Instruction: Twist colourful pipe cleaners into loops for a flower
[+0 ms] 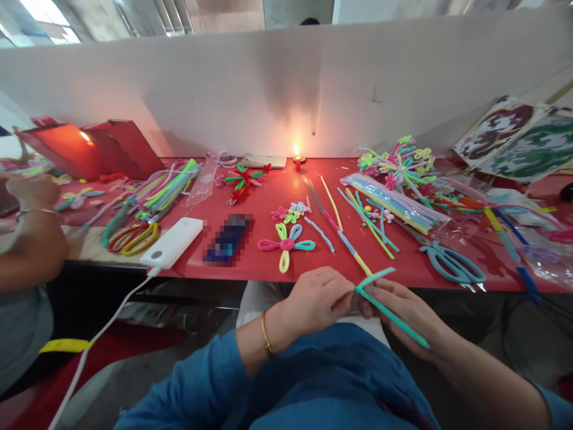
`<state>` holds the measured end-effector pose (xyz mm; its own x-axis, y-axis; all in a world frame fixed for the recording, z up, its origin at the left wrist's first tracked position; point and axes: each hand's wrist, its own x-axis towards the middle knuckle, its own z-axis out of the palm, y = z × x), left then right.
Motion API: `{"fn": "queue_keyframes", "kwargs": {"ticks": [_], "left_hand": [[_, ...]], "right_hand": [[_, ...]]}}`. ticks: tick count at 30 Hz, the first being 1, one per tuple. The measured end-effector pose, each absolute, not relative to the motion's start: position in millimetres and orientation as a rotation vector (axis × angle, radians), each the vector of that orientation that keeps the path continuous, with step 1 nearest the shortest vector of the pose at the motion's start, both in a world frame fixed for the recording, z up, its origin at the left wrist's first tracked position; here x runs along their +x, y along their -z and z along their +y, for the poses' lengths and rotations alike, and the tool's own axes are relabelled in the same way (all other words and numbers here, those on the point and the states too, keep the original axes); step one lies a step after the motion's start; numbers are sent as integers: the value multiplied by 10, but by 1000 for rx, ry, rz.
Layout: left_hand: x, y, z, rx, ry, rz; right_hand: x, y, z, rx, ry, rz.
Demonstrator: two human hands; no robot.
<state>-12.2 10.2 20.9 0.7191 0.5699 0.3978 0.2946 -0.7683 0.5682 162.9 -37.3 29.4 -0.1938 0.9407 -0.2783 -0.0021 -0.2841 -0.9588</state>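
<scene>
A teal pipe cleaner (398, 321) is bent sharply near one end, with its bend at the fingertips of my left hand (319, 297). That hand is closed in a pinch on it. My right hand (409, 313) lies along the longer part, its fingers curled about the pipe cleaner. Both hands hover over my lap, just off the table's front edge. On the table ahead lies a pipe-cleaner flower (286, 244) with looped pink, yellow, blue and teal petals. A stick wrapped in coloured bands (344, 239) points toward my hands.
A lit candle (297, 160) burns at the back. Blue-handled scissors (452, 263) lie right, near bagged pipe cleaners (389, 200). A white power bank (172, 243) with a cable and a blurred dark object (228, 240) are left. Another person's arm (36, 233) is at far left.
</scene>
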Motion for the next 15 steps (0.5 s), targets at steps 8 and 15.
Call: {"fn": "queue_keyframes", "kwargs": {"ticks": [8,15], "left_hand": [[-136,-256,151,1332,-503,748],[-89,-384,106,1511,-452,699]], "right_hand": [[1983,-626,-267,-1192,-131,-2230],[1737,-663,-187,-1183,-374,-2408]]}}
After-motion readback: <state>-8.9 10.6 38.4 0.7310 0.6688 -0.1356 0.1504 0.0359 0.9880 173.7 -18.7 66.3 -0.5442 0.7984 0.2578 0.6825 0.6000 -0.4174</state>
